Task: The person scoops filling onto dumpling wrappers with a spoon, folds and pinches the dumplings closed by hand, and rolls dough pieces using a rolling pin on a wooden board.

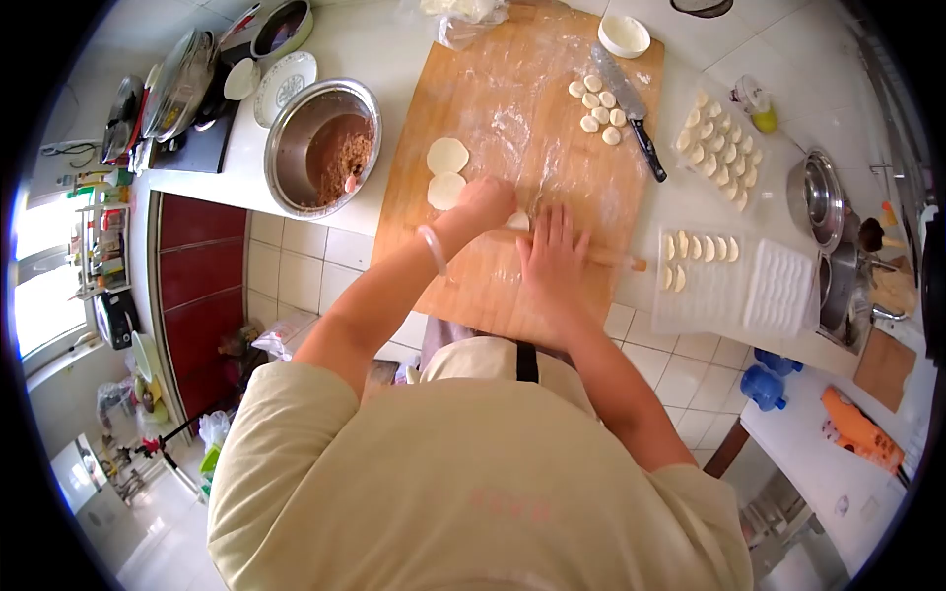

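Note:
My left hand (490, 202), a bracelet on its wrist, is closed at the edge of a small dough wrapper (518, 222) on the wooden board (473, 103). Its fingertips are partly hidden. My right hand (553, 256) lies flat, fingers stretched out, on top of a wooden rolling pin (616, 259). The pin runs sideways across the board, just below the wrapper. Left of my hands are two rolled round wrappers, an upper one (447, 157) and a lower one (446, 191) close to my left hand. Several dough pieces (595, 101) sit at the upper right, beside a knife (633, 110).
A metal bowl of filling (282, 148) stands left of the board. A white bowl (624, 36) is at the board's top right. Filled dumplings stand in rows on a tray (754, 202) and in a plastic tray (690, 305). Farther right are metal basins (818, 197) by the sink.

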The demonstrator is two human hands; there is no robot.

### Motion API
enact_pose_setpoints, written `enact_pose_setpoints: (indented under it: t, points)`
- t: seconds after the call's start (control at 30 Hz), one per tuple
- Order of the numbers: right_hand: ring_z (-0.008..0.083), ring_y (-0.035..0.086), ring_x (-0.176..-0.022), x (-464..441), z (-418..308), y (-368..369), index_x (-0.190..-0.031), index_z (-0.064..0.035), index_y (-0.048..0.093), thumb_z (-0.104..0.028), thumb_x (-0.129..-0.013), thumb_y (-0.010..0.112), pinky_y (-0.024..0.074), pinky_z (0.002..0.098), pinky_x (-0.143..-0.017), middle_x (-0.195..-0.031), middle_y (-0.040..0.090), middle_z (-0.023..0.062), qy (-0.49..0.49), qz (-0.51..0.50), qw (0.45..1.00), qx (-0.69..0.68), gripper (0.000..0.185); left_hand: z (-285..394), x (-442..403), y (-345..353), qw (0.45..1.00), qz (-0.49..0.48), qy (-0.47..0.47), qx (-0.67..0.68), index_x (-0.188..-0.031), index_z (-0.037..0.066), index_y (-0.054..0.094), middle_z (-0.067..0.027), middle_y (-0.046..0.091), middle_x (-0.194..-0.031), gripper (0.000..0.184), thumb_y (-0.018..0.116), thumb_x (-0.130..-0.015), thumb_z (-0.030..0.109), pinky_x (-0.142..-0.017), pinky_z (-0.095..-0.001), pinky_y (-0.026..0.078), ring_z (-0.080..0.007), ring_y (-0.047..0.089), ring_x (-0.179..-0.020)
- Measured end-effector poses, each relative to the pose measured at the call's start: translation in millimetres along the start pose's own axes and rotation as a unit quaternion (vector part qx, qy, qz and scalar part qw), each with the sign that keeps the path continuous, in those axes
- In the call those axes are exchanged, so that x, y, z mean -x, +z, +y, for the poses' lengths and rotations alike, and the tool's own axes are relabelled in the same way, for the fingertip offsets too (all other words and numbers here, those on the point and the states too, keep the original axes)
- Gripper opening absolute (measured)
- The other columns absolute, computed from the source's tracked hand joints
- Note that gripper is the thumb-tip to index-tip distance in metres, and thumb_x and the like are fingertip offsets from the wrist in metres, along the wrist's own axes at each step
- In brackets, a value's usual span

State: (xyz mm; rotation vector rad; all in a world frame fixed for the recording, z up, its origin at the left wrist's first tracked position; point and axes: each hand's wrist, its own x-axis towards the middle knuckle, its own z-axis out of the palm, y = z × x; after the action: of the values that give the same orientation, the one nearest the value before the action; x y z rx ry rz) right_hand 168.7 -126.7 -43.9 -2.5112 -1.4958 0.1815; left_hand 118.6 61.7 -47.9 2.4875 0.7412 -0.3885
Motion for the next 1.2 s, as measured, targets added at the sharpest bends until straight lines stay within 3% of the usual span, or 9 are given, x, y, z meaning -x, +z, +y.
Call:
enact_pose_setpoints:
  t: [0.1,0.17,0.37,0.53,0.63,0.7,1.0,1.1,1.2]
  points:
    - [0.0312,0.027,-0.140,-58.9,0.1,-3.1,-0.140,-0.0028,0.040,-0.037,-0.094,0.045,0.0127,0.0628,-0.111,-0.149,0.033,0.0167,0.002,0.039,0.999,0.002,0.057,42.4,1.3,-48.9,0.990,-0.111,-0.029,-0.082,-0.095,0.012,0.070,-0.0127,0.070,-0.097,0.020,0.060,-0.085,0.027,-0.074,-0.0401,0.055,-0.0307,0.067,-0.092]
    - [0.0328,0.028,-0.140,-80.3,9.1,3.5,-0.141,-0.0020,0.039,-0.039,-0.093,0.049,0.0133,0.0622,-0.111,-0.150,0.032,0.0185,0.005,0.066,0.995,0.072,0.062,41.5,-10.2,-44.4,0.992,-0.092,-0.035,-0.078,-0.096,0.013,0.070,-0.0125,0.070,-0.097,0.020,0.061,-0.084,0.026,-0.074,-0.0396,0.055,-0.0303,0.067,-0.092]
    - [0.0324,0.027,-0.140,7.5,-3.1,6.8,-0.141,0.0000,0.037,-0.040,-0.093,0.048,0.0150,0.0621,-0.110,-0.150,0.030,0.0193,-0.017,0.006,1.000,0.011,0.064,1.2,-1.5,-19.1,1.000,0.000,-0.023,0.021,-0.094,0.015,0.071,-0.0107,0.070,-0.095,0.018,0.064,-0.081,0.025,-0.074,-0.0378,0.055,-0.0283,0.068,-0.093]
    - [0.0294,0.025,-0.142,-78.3,6.4,4.1,-0.142,-0.0033,0.039,-0.039,-0.097,0.041,0.0156,0.0637,-0.109,-0.152,0.029,0.0151,0.008,0.034,0.996,0.077,0.057,28.7,-7.8,-31.1,0.994,-0.061,-0.051,-0.076,-0.093,0.014,0.069,-0.0081,0.070,-0.092,0.017,0.066,-0.079,0.023,-0.070,-0.0408,0.053,-0.0298,0.067,-0.086]
    - [0.0298,0.026,-0.141,-62.7,4.1,1.7,-0.139,-0.0029,0.042,-0.038,-0.096,0.041,0.0159,0.0637,-0.109,-0.150,0.033,0.0152,0.002,0.042,0.998,0.046,0.055,22.6,-10.0,-27.4,0.996,-0.065,-0.060,-0.023,-0.089,0.014,0.070,-0.0078,0.070,-0.090,0.014,0.066,-0.079,0.023,-0.071,-0.0411,0.053,-0.0294,0.066,-0.085]
    - [0.0304,0.026,-0.141,-4.4,-6.7,3.7,-0.139,-0.0022,0.041,-0.037,-0.096,0.041,0.0157,0.0627,-0.110,-0.150,0.032,0.0160,-0.002,0.022,0.999,0.023,0.055,1.6,2.3,-19.8,0.990,0.025,-0.075,0.116,-0.088,0.014,0.070,-0.0066,0.070,-0.090,0.013,0.064,-0.080,0.023,-0.072,-0.0406,0.052,-0.0289,0.066,-0.086]
    - [0.0314,0.022,-0.143,-67.9,4.2,6.1,-0.144,-0.0030,0.034,-0.040,-0.093,0.047,0.0103,0.0638,-0.111,-0.151,0.030,0.0184,0.015,0.033,0.998,0.053,0.064,18.8,-10.1,-30.8,0.997,-0.030,-0.039,-0.062,-0.089,0.017,0.071,-0.0082,0.070,-0.089,0.014,0.068,-0.079,0.025,-0.071,-0.0411,0.051,-0.0283,0.066,-0.084]
    - [0.0315,0.021,-0.143,-5.5,-6.2,2.4,-0.143,-0.0037,0.035,-0.040,-0.094,0.046,0.0094,0.0639,-0.111,-0.151,0.029,0.0182,0.020,-0.005,1.000,0.008,0.062,-5.2,1.9,-21.4,0.994,0.017,-0.060,0.092,-0.090,0.017,0.071,-0.0074,0.070,-0.089,0.014,0.067,-0.080,0.025,-0.071,-0.0400,0.052,-0.0276,0.066,-0.085]
    - [0.0317,0.019,-0.144,-26.9,-11.3,-7.2,-0.144,-0.0035,0.034,-0.041,-0.094,0.046,0.0077,0.0633,-0.112,-0.152,0.028,0.0184,0.020,-0.012,1.000,0.008,0.064,-2.7,11.1,-16.7,0.999,0.024,-0.009,0.028,-0.090,0.016,0.070,-0.0075,0.070,-0.092,0.015,0.067,-0.080,0.026,-0.071,-0.0392,0.052,-0.0277,0.066,-0.085]
